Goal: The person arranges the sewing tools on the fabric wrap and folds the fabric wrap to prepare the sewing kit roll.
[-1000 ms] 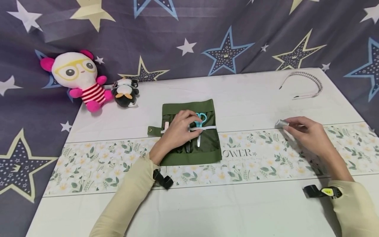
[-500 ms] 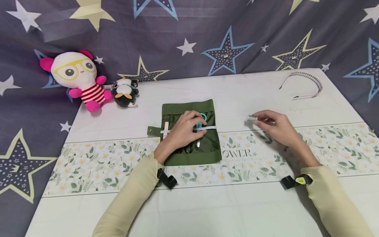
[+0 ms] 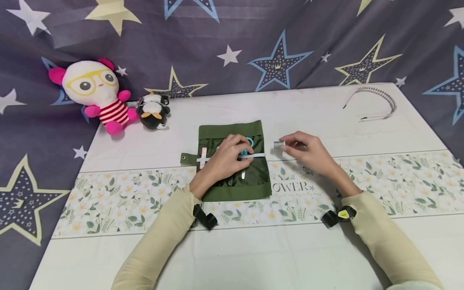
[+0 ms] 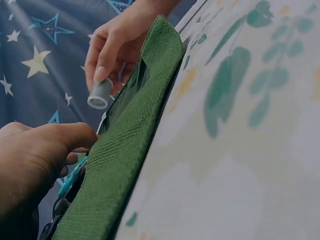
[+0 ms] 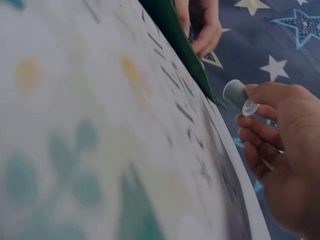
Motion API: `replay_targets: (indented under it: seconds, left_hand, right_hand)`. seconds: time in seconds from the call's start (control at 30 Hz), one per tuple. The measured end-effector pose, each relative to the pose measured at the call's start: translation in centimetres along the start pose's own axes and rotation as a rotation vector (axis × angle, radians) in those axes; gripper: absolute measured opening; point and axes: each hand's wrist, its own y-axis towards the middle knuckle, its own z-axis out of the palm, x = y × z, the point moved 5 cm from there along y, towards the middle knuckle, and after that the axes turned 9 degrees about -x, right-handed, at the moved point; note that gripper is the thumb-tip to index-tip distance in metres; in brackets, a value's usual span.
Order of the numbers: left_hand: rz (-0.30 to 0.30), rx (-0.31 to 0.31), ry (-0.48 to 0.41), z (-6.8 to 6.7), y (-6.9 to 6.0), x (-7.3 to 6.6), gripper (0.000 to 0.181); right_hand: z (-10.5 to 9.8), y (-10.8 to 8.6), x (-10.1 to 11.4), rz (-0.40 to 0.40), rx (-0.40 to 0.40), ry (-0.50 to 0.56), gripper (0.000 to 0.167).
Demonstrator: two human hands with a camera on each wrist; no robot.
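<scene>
Right grip (image 3: 309,152) is pinched on a spool (image 3: 278,145), seemingly to be moved left and packed in the pouch (image 3: 258,173), while the hold of the left grip (image 3: 225,159) can't be told.

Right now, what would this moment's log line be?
right hand: pinches thread spool | left hand: over green pouch | spool: outside pouch

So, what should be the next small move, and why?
Perhaps move the spool a little left, over the green pouch: the right hand's grip holds it just beside the pouch, and the left hand's grip is at the white strap.
</scene>
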Motion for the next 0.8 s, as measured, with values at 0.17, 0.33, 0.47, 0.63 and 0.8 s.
replay_targets:
  seconds: [0.17, 0.33, 0.47, 0.63, 0.8]
  left_hand:
    - [0.007, -0.002, -0.002, 0.0, 0.1, -0.1, 0.010]
    - [0.009, -0.002, 0.000, -0.1, 0.0, -0.2, 0.008]
    - [0.009, -0.001, -0.006, 0.0, 0.0, -0.2, 0.007]
    - [0.014, 0.000, 0.001, 0.1, 0.1, -0.2, 0.008]
    - [0.024, -0.005, 0.015, 0.3, 0.1, -0.1, 0.008]
  right_hand:
    - [1.3, 0.6, 0.2, -0.018, 0.028, 0.039, 0.020]
    - [2.5, 1.1, 0.7, -0.036, 0.068, 0.048, 0.022]
    - [3.2, 1.5, 0.9, -0.027, 0.104, 0.034, 0.024]
    - [3.7, 1.9, 1.2, -0.017, 0.131, 0.011, 0.025]
    - [4.0, 2.2, 1.2, -0.005, 0.149, -0.004, 0.022]
